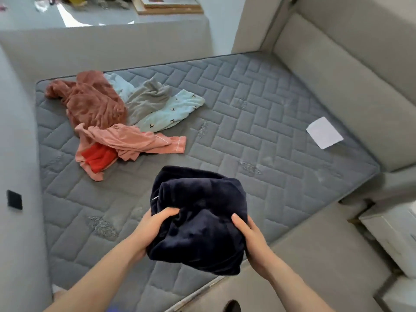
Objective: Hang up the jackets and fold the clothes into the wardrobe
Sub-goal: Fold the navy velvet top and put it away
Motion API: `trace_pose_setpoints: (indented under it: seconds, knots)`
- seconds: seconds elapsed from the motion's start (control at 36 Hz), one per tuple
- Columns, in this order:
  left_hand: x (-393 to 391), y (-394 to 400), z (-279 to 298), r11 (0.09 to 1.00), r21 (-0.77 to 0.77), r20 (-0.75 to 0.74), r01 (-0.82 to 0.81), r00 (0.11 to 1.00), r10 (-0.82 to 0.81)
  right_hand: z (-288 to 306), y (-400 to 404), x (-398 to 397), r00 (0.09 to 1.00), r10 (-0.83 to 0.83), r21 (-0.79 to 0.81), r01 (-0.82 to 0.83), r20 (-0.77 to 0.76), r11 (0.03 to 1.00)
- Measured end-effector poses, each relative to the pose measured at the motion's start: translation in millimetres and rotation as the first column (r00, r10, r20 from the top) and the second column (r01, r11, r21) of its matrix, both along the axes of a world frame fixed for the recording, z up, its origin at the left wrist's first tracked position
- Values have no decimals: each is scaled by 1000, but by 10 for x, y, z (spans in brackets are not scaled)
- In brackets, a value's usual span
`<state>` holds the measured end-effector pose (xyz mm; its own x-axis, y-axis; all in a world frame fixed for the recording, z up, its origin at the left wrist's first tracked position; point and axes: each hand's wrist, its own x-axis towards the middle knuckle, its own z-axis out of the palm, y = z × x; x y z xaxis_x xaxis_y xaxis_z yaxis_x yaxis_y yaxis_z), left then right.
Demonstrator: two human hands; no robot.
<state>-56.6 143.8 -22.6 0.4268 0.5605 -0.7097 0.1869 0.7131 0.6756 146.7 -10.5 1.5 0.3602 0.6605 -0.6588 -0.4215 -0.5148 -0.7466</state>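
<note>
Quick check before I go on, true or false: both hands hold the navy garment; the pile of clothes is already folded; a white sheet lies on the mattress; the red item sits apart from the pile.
1. Both the left hand and the right hand grip the navy garment. True.
2. The pile of clothes is folded. False: it lies crumpled on the mattress.
3. A white sheet lies on the mattress. True.
4. The red item sits apart. False: it is tucked under the pink garment.

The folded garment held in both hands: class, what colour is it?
Dark navy, nearly black, plush garment; the head view shows it.
</note>
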Motion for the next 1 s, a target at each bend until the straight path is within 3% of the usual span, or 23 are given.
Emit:
trace_pose_setpoints:
  seconds: [0.14, 0.25, 0.42, 0.5, 0.67, 0.86, 1.0]
  knots:
    - [766, -438, 726, 989, -58, 108, 136, 986, -129, 701, -674, 486, 990, -132, 114, 136, -45, 984]
    - [1442, -892, 1183, 970, -46, 156, 238, 961, -228, 1162, -1324, 851, 956, -293, 152, 287, 21, 946]
    - [2450, -1803, 1821, 881, 42, 256, 471, 848, -465, 1717, -2502, 1373, 886, -453, 171, 463, -97, 870]
    - [2920, -2331, 2099, 824, 103, 280, 557, 779, -561, 1933, -3109, 1617, 845, -527, 205, 533, -86, 821]
    - [3681, -3373, 2565, 665, 221, 294, 713, 601, -743, 2345, -4243, 2028, 762, -646, 291, 609, 45, 738]
    - [4363, -4367, 3041, 404, 332, 228, 852, 343, -911, 2820, -5289, 2270, 638, -759, 406, 664, 130, 628]
    - [4863, -4969, 3333, 218, 380, 202, 899, 149, -968, 3062, -5891, 2379, 488, -863, 482, 728, 134, 487]
